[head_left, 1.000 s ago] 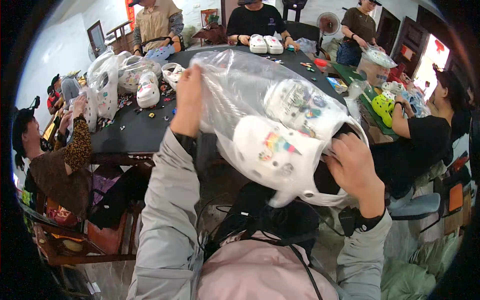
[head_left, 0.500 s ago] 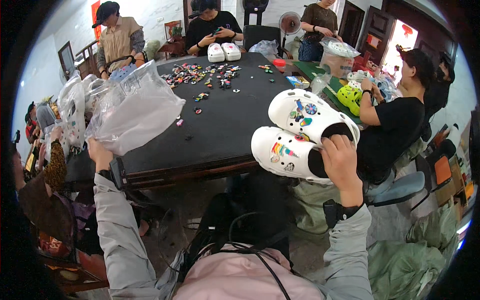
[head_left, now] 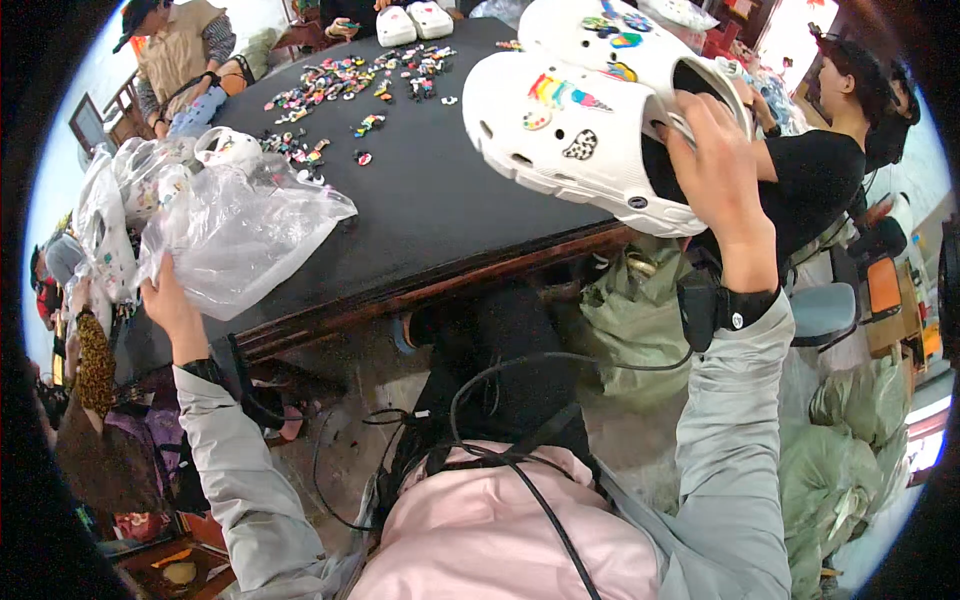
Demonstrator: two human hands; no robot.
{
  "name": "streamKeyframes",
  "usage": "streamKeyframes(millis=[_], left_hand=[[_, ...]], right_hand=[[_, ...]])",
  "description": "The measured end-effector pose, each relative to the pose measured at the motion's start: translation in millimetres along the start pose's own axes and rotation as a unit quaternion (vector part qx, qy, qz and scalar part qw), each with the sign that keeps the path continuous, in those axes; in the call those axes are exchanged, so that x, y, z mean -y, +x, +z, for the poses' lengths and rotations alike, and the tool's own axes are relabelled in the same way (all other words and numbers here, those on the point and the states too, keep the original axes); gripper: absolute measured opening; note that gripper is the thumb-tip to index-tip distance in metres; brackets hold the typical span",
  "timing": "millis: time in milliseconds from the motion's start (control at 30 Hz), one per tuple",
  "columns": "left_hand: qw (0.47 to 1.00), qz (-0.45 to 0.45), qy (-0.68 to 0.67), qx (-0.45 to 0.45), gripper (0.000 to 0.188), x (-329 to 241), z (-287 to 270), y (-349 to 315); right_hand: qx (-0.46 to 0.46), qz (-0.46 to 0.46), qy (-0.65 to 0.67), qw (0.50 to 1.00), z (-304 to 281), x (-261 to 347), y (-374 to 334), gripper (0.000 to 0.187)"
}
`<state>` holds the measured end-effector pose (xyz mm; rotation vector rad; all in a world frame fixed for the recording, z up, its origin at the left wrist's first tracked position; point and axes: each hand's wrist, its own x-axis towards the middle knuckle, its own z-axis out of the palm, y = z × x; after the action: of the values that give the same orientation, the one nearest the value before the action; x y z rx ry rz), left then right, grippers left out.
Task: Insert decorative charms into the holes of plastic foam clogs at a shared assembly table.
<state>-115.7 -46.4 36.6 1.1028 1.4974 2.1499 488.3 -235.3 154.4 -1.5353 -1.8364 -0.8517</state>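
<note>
My right hand grips a pair of white clogs by their foot openings, one held against the other, raised above the table's right edge. The nearer clog carries charms on its toe: a rainbow-coloured one, a small palette shape and a black-and-white spotted one. Behind it, the farther clog bears several coloured charms and is partly cut off by the upper rim. On the left, my left hand pinches the edge of a clear plastic bag, which droops over the table's left side.
Loose colourful charms lie spread over the black table. Another pair of white clogs stands at the far edge. Bagged clogs crowd the left. A co-worker in black sits at right, near green sacks. Cables cross my lap.
The clogs have risen and come closer in my right hand. The bag in my left hand has sunk and collapsed somewhat. The view has tilted downward.
</note>
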Motion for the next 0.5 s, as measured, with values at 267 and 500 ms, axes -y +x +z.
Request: streamKeyframes(millis=[267,500], left_hand=[[0.993,0.045,-0.029,0.109,0.024,0.8,3.0,-9.3],[0.997,0.077,0.0,0.01,0.023,7.1,-26.9,-4.6]], right_hand=[[0.13,-0.063,0.091,0.985,96.4,41.7,27.1,0.022],[0.28,-0.013,0.125,0.952,180.3,44.7,42.7,0.031]])
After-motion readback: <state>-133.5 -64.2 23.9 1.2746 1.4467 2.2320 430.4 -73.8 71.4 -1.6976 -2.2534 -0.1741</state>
